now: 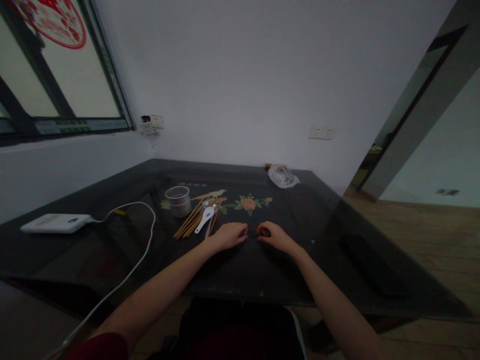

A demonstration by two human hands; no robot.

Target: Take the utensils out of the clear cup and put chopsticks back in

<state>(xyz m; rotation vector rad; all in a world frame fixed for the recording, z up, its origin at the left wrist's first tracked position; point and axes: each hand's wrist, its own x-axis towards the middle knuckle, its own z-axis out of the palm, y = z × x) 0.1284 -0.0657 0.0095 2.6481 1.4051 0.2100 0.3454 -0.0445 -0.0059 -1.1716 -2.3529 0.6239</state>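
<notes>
My left hand rests on the dark tabletop with its fingers curled in. Facing it across a small gap, my right hand also lies on the table, fingers curled and nothing visible in them. Just left of my left hand is a loose pile of wooden chopsticks. On top of the pile lies a white soup spoon, with metal spoons partly under and behind it. Behind the chopsticks' left side stands an upright, see-through cup-shaped holder.
A white power bank with a white cable lies on the left, the cable running off the near edge. A crumpled clear plastic bag sits at the back by the wall. A dark flat object lies on the right.
</notes>
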